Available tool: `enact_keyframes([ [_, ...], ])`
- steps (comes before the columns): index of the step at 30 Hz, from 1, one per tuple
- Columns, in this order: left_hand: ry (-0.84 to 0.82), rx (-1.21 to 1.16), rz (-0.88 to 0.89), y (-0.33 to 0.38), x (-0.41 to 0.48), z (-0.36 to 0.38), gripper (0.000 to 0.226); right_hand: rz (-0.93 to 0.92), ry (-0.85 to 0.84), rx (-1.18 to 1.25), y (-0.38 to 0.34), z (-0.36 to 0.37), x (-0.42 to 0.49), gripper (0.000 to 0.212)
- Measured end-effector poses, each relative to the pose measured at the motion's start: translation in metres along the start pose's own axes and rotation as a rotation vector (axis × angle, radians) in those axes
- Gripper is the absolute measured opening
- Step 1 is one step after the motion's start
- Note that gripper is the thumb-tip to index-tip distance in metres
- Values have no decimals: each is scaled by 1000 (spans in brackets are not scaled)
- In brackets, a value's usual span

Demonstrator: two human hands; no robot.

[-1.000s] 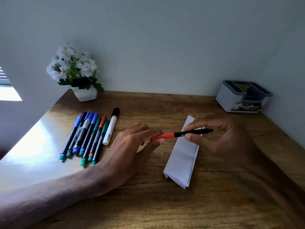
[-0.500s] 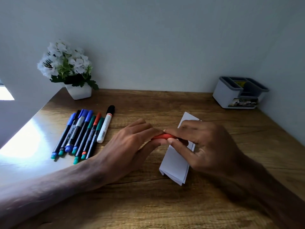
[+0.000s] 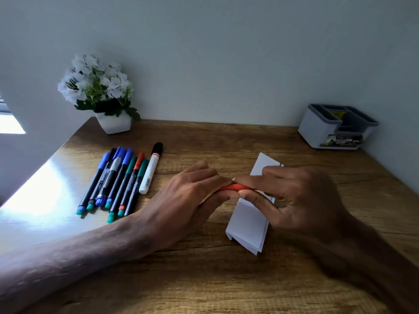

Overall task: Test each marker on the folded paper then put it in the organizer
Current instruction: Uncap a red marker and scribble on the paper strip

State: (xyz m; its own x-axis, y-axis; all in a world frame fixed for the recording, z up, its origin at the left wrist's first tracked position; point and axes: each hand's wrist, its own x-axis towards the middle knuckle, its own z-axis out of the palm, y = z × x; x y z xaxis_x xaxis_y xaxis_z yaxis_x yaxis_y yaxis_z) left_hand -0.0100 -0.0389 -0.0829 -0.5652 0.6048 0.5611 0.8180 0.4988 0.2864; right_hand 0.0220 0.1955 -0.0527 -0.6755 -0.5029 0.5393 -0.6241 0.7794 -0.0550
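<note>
- Red-capped marker is between your two hands, over the folded paper.
- Your left hand pinches its red end; your right hand grips the other end.
- Organizer stands far right, at the wall.

Well left of the left grip, two neighbouring dark barrels in the marker row carry white lettering along their length that appears to read "Faber-Castell". These are the red-capped marker and the green-capped marker beside it. The white marker, nearest that grip, bears a barcode and print too small to read. Far beyond the right grip, the organizer has a front label and a yellow sticker, both illegible.
</note>
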Motion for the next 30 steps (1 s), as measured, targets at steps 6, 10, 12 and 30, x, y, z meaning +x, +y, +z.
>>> enact_keyframes([
  [6,5,28,-73,-4,0,0,42,193,-75,30,4,-5,4,40],
  [10,62,-14,-146,-5,1,-3,40,346,-11,291,16,-14,1,26],
  [12,74,-34,-161,-3,0,-4,37,396,63,466,17,-18,1,24],
  [30,37,-13,-179,4,-2,-6,32,497,405,1130,-3,-15,16,16],
])
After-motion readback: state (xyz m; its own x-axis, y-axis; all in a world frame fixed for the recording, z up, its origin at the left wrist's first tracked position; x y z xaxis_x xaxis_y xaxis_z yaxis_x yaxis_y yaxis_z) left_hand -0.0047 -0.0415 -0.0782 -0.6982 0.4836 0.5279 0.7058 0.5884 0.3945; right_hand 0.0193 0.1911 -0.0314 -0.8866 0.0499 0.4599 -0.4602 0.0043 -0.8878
